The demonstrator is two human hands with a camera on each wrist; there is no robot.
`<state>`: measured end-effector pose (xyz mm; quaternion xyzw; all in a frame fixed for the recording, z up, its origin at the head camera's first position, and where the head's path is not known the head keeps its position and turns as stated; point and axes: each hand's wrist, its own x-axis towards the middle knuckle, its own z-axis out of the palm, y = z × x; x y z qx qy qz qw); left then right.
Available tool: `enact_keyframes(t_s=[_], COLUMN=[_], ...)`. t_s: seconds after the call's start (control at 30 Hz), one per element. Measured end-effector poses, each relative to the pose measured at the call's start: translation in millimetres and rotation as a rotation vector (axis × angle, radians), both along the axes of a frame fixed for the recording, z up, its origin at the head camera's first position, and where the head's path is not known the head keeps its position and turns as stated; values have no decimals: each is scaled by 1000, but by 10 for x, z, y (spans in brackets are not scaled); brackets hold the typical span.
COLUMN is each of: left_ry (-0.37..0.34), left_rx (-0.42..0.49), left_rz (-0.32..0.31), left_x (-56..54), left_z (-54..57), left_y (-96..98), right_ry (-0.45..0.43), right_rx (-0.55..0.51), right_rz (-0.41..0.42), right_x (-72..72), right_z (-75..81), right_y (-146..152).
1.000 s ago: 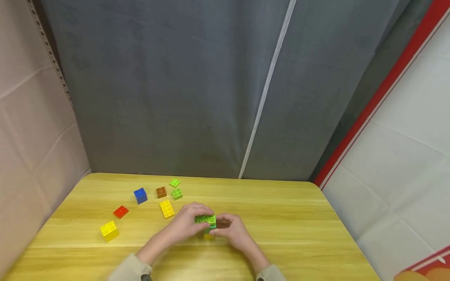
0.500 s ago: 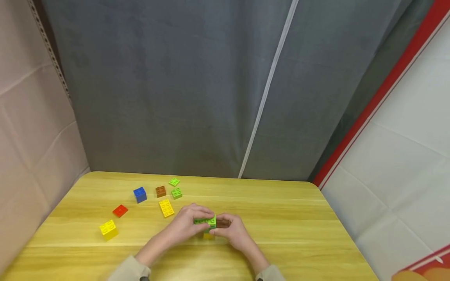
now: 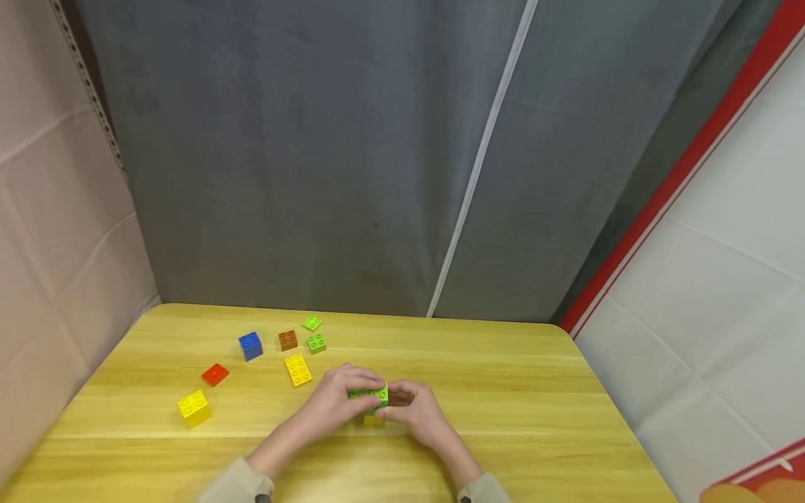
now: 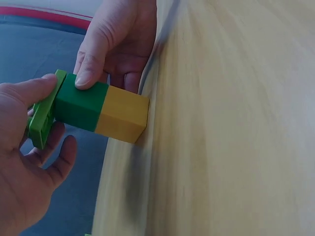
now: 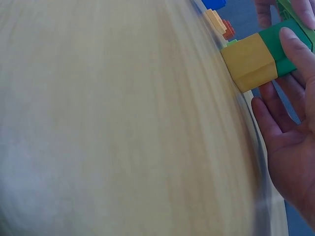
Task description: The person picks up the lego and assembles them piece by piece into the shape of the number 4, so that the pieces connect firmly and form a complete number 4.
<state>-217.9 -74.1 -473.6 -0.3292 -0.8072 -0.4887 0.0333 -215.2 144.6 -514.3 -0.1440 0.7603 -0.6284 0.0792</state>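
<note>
Near the front middle of the table stands a small stack: a yellow brick (image 4: 123,113) at the bottom, a dark green brick (image 4: 81,105) on it. A lime green plate with studs (image 4: 44,113) lies across the top, jutting out toward the left side in the head view. My left hand (image 3: 342,395) pinches this plate between thumb and fingers. From the other side, my right hand (image 3: 416,413) grips the dark green brick, thumb on its near face (image 5: 290,37). The fingers partly hide the stack in the head view.
Loose bricks lie on the table (image 3: 534,405) to the left: a yellow brick (image 3: 194,409), a red plate (image 3: 215,375), a blue brick (image 3: 251,346), a brown brick (image 3: 288,340), a longer yellow brick (image 3: 298,370) and two lime pieces (image 3: 316,344). A grey curtain (image 3: 302,168) hangs behind.
The lime plate sits slightly lower over the stack, and less dark green shows beneath it. Both hands keep their hold in nearly the same place. The head view has shifted a little.
</note>
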Motion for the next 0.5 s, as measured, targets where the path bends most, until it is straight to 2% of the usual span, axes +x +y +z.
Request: enact_keyframes(t_s=[0.1,0.2,0.37,0.5], left_ry=[-82,-127,-147,-137], left_rx=[25,43,58,67], left_rz=[3,-1,-9,-20], left_x=[-11,-26,-56,-75], left_z=[-16,-35,-59,-68], left_y=[-5,-9,-12,-12], right_ry=[-9,-17,-24,-27], right_rx=[-7,-12,-9,9], right_rz=[-7,-13,-16,-25], right_x=[8,21,31,22], right_z=[23,44,54,49], right_y=[-13,-22,-21,-16])
